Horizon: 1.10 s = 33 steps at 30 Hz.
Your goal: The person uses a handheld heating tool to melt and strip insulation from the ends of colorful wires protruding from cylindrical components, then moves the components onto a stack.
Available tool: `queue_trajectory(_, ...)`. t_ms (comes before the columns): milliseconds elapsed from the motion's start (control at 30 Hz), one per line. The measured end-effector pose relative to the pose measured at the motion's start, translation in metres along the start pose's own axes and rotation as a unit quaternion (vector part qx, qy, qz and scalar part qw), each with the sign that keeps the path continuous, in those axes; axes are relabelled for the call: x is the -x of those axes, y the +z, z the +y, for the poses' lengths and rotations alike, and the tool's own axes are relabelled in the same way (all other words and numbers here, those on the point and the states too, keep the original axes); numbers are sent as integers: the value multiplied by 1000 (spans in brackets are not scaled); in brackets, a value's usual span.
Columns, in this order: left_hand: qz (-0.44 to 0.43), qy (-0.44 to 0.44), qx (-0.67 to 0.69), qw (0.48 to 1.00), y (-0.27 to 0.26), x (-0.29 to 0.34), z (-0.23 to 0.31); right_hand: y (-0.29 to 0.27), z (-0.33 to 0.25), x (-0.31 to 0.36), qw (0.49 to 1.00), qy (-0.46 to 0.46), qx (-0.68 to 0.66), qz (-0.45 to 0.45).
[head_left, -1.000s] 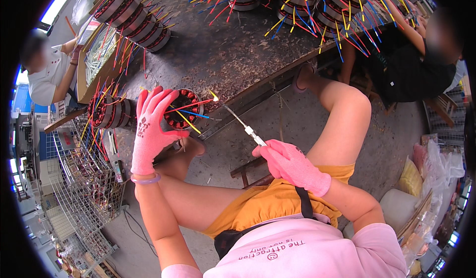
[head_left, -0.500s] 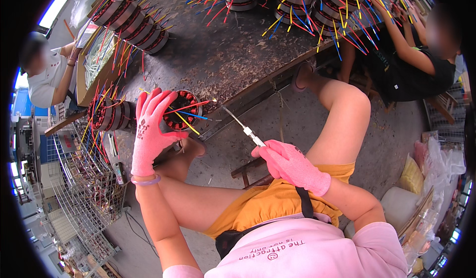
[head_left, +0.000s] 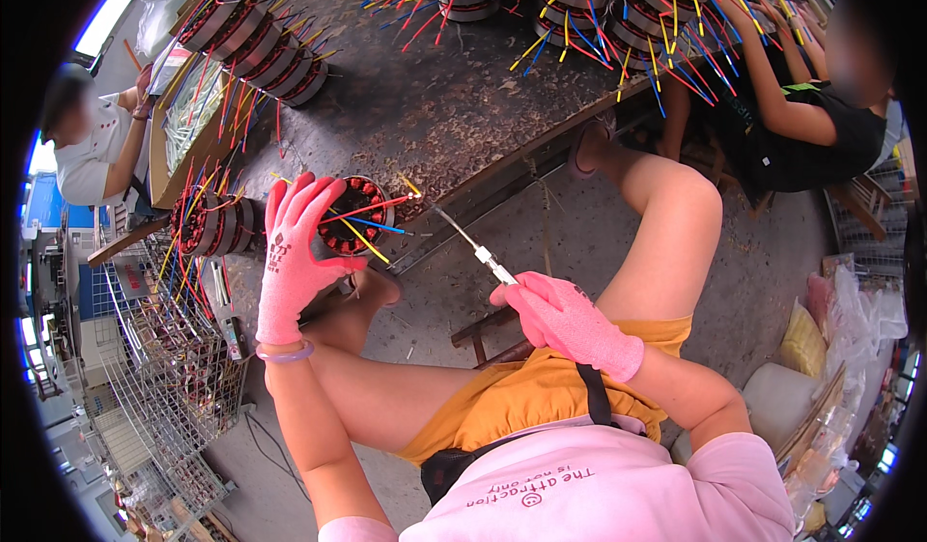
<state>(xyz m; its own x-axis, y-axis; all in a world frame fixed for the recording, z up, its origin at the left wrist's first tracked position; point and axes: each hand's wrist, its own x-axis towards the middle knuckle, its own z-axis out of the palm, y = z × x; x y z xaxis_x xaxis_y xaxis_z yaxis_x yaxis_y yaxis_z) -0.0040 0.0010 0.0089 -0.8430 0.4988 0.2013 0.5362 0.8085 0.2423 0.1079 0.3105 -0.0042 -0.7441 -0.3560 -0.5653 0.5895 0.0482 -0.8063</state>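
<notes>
My left hand (head_left: 299,252), in a pink glove, is spread along the left side of a motor stator (head_left: 346,238) at the table's near edge. Its thumb lies by the stator's lower rim, steadying it. Red, blue and yellow leads stick out from the stator toward the right. My right hand (head_left: 570,320), also pink-gloved, is closed around a slim tool (head_left: 495,264) with a white body and a long thin metal tip, like a soldering iron. That tip is close to the bright end of the red lead (head_left: 391,201); contact cannot be made out.
Stator stacks with coloured leads (head_left: 256,44) stand on the dark worn table (head_left: 435,107). Another stack (head_left: 212,221) lies left of my left hand. A box of pale strips (head_left: 188,122) is at the left, above a wire rack (head_left: 174,349). Two people sit at left and right.
The tool's tip is very slightly farther from the red lead's end. My left hand and the stator stay put. The person at the right has shifted an arm a little.
</notes>
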Motion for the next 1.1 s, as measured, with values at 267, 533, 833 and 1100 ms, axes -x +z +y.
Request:
queue_trajectory(267, 3, 3, 0, 1000, 0, 0, 0, -1, 9, -3, 998, -46, 29, -5)
queue_trajectory(533, -4, 4, -5, 1000, -1, -2, 1, -1, -1, 0, 1000, 0, 9, 3)
queue_trajectory(833, -2, 2, -4, 1000, 1, 0, -1, 1, 0, -1, 1000, 3, -9, -2)
queue_trajectory(1100, -4, 4, -4, 1000, -1, -1, 1, 0, 0, -1, 1000, -10, 20, -3)
